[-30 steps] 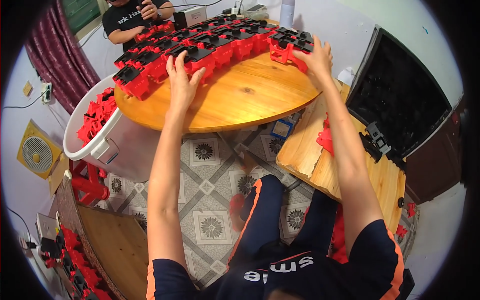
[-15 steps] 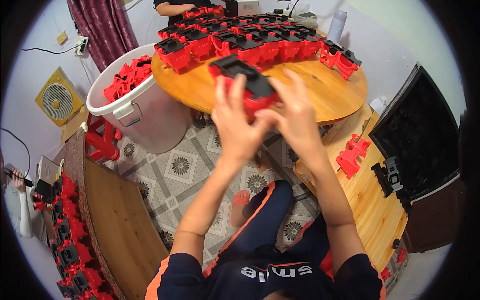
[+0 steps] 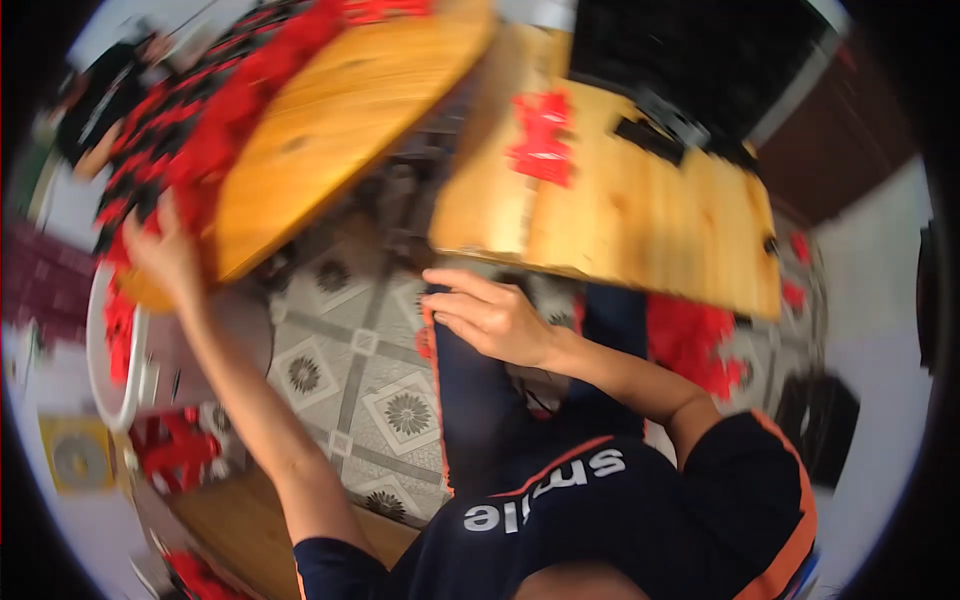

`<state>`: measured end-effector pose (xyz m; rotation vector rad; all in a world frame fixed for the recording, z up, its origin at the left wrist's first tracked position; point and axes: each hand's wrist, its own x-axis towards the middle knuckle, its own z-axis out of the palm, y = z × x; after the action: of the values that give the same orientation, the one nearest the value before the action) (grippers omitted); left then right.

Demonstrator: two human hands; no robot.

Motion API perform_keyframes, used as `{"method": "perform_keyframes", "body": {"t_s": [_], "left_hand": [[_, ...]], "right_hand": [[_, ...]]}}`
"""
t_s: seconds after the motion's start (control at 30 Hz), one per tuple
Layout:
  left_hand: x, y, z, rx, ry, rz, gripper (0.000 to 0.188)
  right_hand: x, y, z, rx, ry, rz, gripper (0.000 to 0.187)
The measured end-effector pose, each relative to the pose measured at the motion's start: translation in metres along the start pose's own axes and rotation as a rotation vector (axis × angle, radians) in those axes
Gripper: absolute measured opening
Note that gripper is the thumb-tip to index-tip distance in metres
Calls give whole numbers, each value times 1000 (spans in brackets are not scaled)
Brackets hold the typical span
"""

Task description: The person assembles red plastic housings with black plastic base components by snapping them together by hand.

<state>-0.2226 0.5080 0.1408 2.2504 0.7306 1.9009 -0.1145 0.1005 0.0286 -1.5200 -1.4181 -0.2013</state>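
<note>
My left hand [image 3: 165, 250] is stretched out over the edge of the round wooden table [image 3: 330, 120]. It touches or nearly touches the nearest of the red-and-black plastic parts [image 3: 170, 150] crowded there in rows. Motion blur hides whether its fingers grip one of these parts. My right hand [image 3: 495, 318] hovers in front of my lap, just off the near edge of the wooden bench top [image 3: 620, 230]. Its fingers are stretched and slightly apart, with nothing in them. On that bench top lies a red plastic frame [image 3: 541, 138], with black and grey clip-like pieces [image 3: 660, 130] beyond it.
A dark screen [image 3: 690, 50] stands behind the bench top. The white tub [image 3: 145, 370] with red parts is below the round table at left. Another person [image 3: 105, 105] is at the far left. Red parts [image 3: 695, 340] lie low at the right, and a yellow fan [image 3: 77, 455] stands at lower left.
My view has swung to the right. My hands, earlier together on a red-and-black part, have separated: the left reaches to the rows of parts, the right has drawn back empty towards my lap.
</note>
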Motion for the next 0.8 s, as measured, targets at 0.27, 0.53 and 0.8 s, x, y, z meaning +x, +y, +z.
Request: {"method": "perform_keyframes", "body": {"t_s": [0.27,0.53,0.8], "left_hand": [[-21,74,5,581,254,93,85],[-187,294,147,-637,-821,-419,97],[-220,315,163,-952,-1116,-812,87]], "right_hand": [[-39,85,-91,-525,477,370,35],[-2,166,-97,-139,279,452,38],[-2,213,-255,-920,379,717,60]]}}
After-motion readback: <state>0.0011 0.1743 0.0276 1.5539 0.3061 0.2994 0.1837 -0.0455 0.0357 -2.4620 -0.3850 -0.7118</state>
